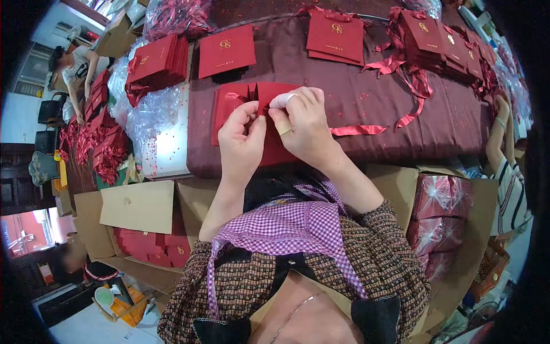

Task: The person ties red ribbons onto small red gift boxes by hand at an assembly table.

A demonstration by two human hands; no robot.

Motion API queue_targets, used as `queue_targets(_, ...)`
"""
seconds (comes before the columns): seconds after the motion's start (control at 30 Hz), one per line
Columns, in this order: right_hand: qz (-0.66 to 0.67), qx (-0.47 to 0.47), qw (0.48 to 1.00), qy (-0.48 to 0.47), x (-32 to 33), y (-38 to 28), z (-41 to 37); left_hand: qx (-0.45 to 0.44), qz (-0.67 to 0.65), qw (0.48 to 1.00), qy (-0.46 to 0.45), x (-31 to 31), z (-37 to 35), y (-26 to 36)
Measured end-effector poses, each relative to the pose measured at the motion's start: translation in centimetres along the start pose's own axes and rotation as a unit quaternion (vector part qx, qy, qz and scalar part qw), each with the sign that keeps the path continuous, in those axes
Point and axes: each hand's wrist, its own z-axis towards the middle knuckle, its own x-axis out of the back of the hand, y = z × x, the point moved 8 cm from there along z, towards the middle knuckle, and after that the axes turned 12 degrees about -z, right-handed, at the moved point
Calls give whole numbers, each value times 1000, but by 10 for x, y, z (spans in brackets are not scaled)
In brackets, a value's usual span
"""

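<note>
A red paper gift bag [281, 89] lies in front of me at the table's near edge, with its upper edges parted around a dark gap. My left hand [242, 137] pinches the bag's edge between thumb and fingers. Just right of it, my right hand [306, 123] is closed, its fingertips together against the bag; what they pinch is hidden. White tape wraps one right finger, and a tan band circles another. A shiny red ribbon [232, 97] shows at the bag's left. Another loose ribbon [361, 131] trails beyond my right wrist.
Red bags with gold print stand in a left stack [157, 63] and a right group [441, 46]. Single bags [227, 51] lie between. Open cartons flank me, the right one holding wrapped red packs [438, 212]. A person [80, 66] works at left; another's arm [498, 129] reaches in at right.
</note>
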Motion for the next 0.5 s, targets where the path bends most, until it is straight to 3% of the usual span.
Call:
queue_targets(0.07,-43,17,999,-11,1,-6,2,-21,28,999,6,-1,-1,3)
queue_targets(0.13,-78,28,996,-24,3,-12,5,-106,126,986,-11,-6,-2,16)
queue_targets(0.27,-94,24,995,-37,-1,-12,6,-138,157,978,-18,-7,-2,18)
queue_targets(0.3,-95,23,995,-37,-3,-8,5,-82,84,993,-8,-3,-1,11)
queue_targets(0.37,26,-24,999,-35,-6,7,3,11,-4,1000,-1,3,-1,-2)
queue_targets(0.5,46,-86,994,-51,-3,21,1,68,-87,994,24,11,4,-6)
